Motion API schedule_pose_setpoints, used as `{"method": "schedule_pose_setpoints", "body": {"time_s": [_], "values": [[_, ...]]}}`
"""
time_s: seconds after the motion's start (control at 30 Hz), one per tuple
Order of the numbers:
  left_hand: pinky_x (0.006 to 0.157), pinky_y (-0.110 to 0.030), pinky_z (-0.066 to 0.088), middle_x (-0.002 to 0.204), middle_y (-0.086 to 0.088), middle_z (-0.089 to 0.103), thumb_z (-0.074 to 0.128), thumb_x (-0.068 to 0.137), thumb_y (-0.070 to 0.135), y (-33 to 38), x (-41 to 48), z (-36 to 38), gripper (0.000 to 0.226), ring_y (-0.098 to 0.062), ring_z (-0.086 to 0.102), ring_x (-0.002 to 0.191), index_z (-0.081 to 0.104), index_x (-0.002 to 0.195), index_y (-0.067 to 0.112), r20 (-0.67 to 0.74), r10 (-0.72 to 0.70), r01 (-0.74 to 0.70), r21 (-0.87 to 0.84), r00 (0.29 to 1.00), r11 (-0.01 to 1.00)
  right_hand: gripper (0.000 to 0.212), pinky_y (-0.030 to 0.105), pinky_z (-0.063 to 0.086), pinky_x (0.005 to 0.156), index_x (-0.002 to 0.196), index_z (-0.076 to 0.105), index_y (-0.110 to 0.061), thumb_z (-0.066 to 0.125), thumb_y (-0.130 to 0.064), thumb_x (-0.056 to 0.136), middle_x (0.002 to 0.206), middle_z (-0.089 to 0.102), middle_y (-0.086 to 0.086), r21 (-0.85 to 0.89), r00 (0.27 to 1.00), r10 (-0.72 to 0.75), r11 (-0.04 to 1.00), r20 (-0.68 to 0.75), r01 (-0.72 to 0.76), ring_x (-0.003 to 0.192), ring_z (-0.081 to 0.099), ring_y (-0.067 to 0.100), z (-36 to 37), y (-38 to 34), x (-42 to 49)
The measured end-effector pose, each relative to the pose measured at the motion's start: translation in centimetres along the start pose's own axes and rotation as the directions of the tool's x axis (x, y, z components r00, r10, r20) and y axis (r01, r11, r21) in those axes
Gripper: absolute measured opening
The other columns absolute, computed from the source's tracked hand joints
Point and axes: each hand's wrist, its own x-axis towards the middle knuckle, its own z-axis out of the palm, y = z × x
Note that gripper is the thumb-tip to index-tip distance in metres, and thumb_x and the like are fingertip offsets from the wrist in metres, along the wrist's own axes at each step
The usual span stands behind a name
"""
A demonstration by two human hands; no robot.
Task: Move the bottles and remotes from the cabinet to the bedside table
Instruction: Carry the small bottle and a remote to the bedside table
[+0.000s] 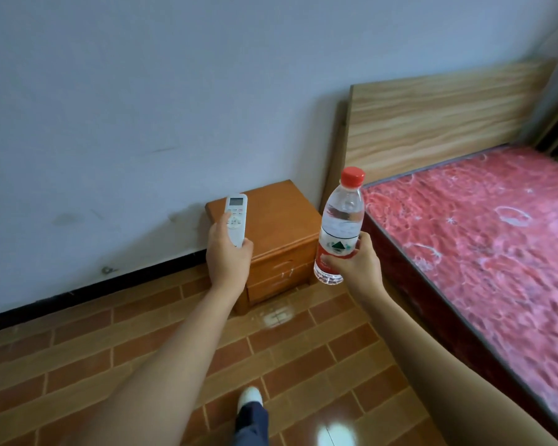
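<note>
With the left hand gripping a white slim remote and the right hand pinching a red-capped clear plastic water bottle low, the top-heavy bottle risked tipping when set on the small orange wooden bedside table.

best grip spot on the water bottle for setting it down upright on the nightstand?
Probably the labelled lower body of the water bottle, taken from the side, as the right hand has it now. The bottle is upright with the red cap on top; a side grip leaves its base free to land on the bedside table.

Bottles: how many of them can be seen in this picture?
1. The bottle is held upright in the right hand, near the bedside table. Others may be out of view.
</note>
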Motion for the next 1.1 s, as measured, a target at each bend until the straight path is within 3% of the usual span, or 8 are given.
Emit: {"method": "schedule_pose_setpoints", "body": {"time_s": [0.27,0.43,0.6,0.83,1.1], "values": [[0.089,-0.035,0.045,0.13,-0.013,0.048,0.061,0.079,0.002,-1.8,13.3,6.7,0.055,-0.028,0.047,0.117,0.042,0.131,0.01,-0.01,-0.02,0.02,0.011,1.0,1.0,0.062,0.029,0.047,0.072,0.116,0.042,-0.015,0.078,-0.02,0.065,0.102,0.059,-0.001,-0.031,0.998,-0.004,0.999,0.057,0.006,0.092,0.059,0.018,6.1,-1.6,13.6],[0.089,-0.036,0.045,0.126,-0.013,0.049,0.059,0.079,0.004,-2.8,21.2,10.9,0.056,-0.029,0.048,0.113,0.042,0.131,0.012,0.004,-0.052,0.052,0.04,0.999,0.998,0.064,0.011,0.039,0.059,0.119,0.04,-0.011,0.078,-0.015,0.068,0.102,0.054,-0.002,-0.019,0.998,0.015,1.0,0.068,-0.014,0.091,0.053,0.014,9.3,-3.0,21.6],[0.09,-0.046,0.048,0.126,-0.012,0.051,0.06,0.077,0.007,-3.5,26.5,14.9,0.056,-0.03,0.05,0.112,0.043,0.13,0.013,0.004,-0.06,0.059,0.079,0.998,0.995,0.067,0.026,0.045,0.074,0.122,0.038,-0.011,0.078,-0.016,0.068,0.106,0.054,0.0,-0.03,0.994,0.033,0.999,0.102,-0.03,0.094,0.053,0.016,11.4,-3.0,28.8],[0.09,-0.044,0.049,0.129,-0.009,0.052,0.061,0.077,0.006,-4.1,32.4,21.2,0.056,-0.027,0.05,0.113,0.043,0.13,0.014,-0.045,-0.161,0.165,0.104,0.986,0.981,0.067,0.028,0.046,0.076,0.119,0.042,-0.013,0.079,-0.018,0.065,0.107,0.058,0.001,-0.074,0.969,0.034,0.997,0.246,-0.016,0.093,0.055,0.015,13.1,-1.4,39.8],[0.082,-0.023,0.038,0.126,-0.013,0.05,0.059,0.079,0.0,-3.5,36.6,28.0,0.054,-0.026,0.048,0.111,0.043,0.13,0.01,-0.095,-0.276,0.286,0.11,0.957,0.952,0.066,0.034,0.05,0.082,0.118,0.043,-0.015,0.08,-0.019,0.064,0.109,0.059,0.002,-0.116,0.915,0.029,0.993,0.401,0.019,0.095,0.055,0.016,15.5,1.5,50.7]]}}
